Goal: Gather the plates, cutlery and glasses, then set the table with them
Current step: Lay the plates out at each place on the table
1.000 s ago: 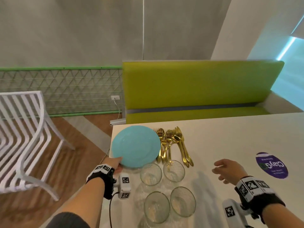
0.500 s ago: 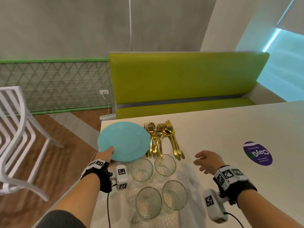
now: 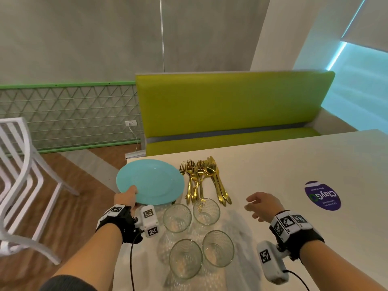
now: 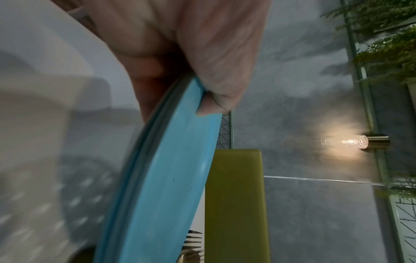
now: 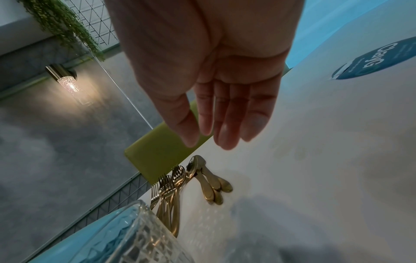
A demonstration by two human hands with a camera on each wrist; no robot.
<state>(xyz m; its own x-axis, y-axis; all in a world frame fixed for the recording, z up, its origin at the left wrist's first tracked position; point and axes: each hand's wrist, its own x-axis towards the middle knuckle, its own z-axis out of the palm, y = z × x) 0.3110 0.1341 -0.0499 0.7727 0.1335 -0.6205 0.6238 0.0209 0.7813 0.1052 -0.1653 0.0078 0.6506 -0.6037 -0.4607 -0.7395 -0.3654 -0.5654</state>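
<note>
The white rectangular table carries all items near its left end. The round turquoise plate stack sits at its 10 o'clock corner. The gold metal cutlery pile lies at 3 o'clock of the stack. Four clear textured glasses stand at 6 o'clock of the cutlery. The round purple sticker lies well apart at 3 o'clock. The green padded bench stands behind the table.

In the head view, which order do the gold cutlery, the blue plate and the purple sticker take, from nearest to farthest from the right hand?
From the right hand:
1. gold cutlery, just to its left.
2. purple sticker, to its right.
3. blue plate, far left, gripped by the left hand.
</note>
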